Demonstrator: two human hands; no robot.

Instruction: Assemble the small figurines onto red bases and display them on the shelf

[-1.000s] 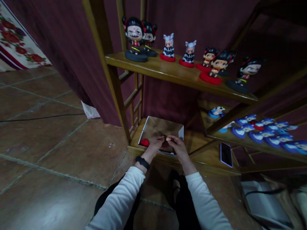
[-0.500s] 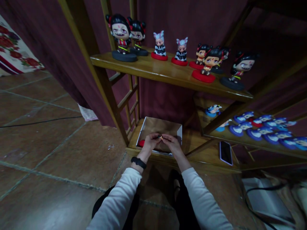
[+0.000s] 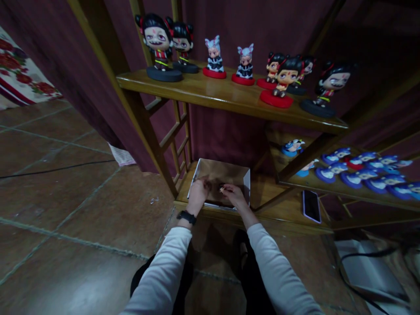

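Arms (image 3: 164, 262) stretched forward and down; left hand (image 3: 198, 191) blurred, back upward; right hand (image 3: 234, 194) pinching, well bent inward

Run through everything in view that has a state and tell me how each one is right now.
White-edged box: open at the top.
Small figure: held over the box's inside.
Right hand: closed on the small figure.
Left hand: at the box; grip unclear.
Wristband: worn on the left wrist.
Phone: lying face up, screen dark.
Upper-shelf figures: upright on their bases.

Dim light, glare on floor (image 3: 77, 288)
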